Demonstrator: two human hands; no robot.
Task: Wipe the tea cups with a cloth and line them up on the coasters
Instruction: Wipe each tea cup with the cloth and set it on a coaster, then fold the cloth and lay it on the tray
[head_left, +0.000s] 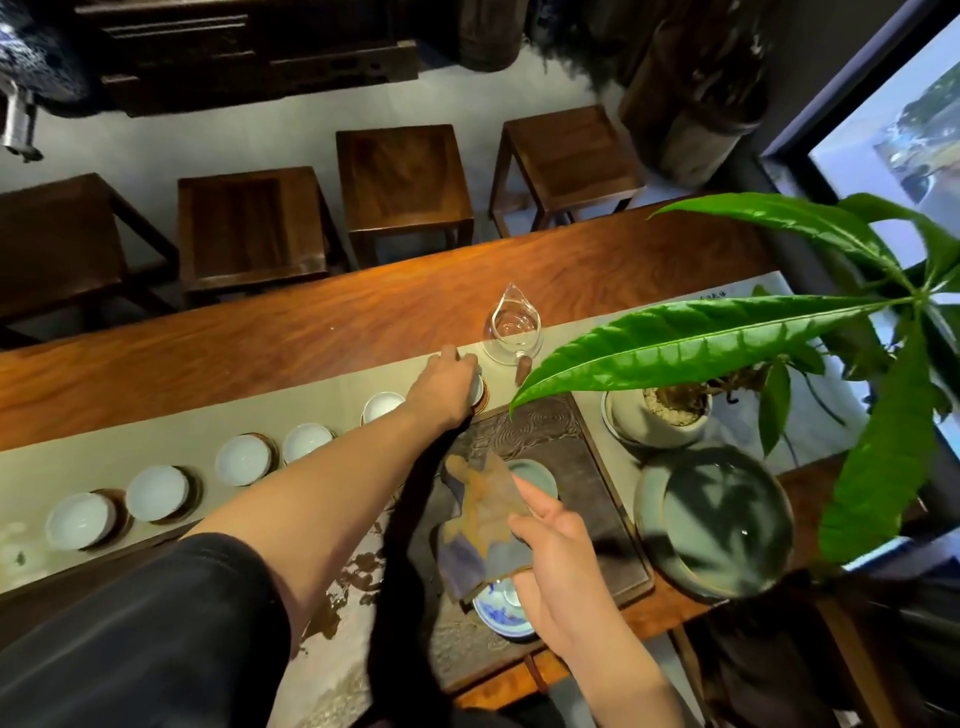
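Several pale celadon tea cups stand in a row on dark round coasters along a grey-green runner (171, 441); one cup (80, 521) is at the far left and one cup (383, 407) is near my left hand. My left hand (445, 387) reaches to the row's right end and grips a cup (476, 391) on a coaster (484, 402), mostly hiding it. My right hand (550, 582) holds a brown and purple cloth (480, 525) above the dark carved tea tray (550, 436).
A glass pitcher (511, 325) stands just behind my left hand. On the tray sit a celadon cup (537, 475) and a blue-and-white bowl (501, 618). A potted plant (660, 415) and a large round celadon basin (714, 525) are at the right. Wooden stools line the table's far side.
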